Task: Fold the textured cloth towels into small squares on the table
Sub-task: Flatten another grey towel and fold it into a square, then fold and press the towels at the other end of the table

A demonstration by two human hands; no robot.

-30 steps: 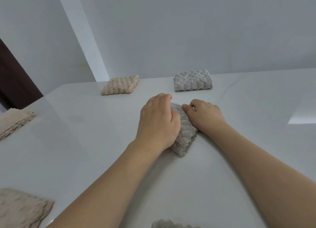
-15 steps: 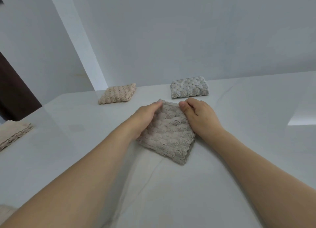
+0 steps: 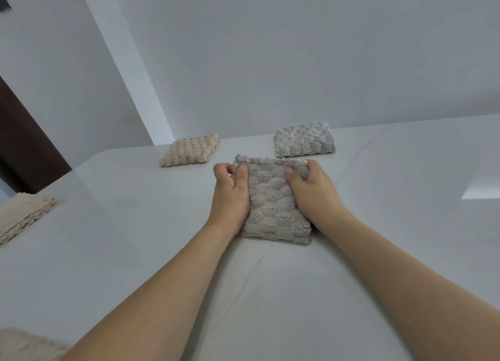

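Taupe, bubbly fleece sits between both hands on the white bench: the taupe towel, a second ago buried under the left palm and half a second ago lying skewed, has now been turned square to the person and gathered into a neat folded pad. The left hand has slid off the top to the pad's left edge, its grip half-curled, thumb on the upper face near the far left corner and fingers tucked at the side; the right hand mirrors it on the right edge, thumb on top, fingers wrapped under the far right corner. That suggests the fold is done and only tidying or setting aside remains. Counting outward from the grip: well left of it, a beige layered cloth at the bench edge and a fuzzy beige towel in the near corner, both probably still to fold; beyond and left, one folded beige square; just beyond and right, one folded grey square. Five cloths are visible in all, and two hands.
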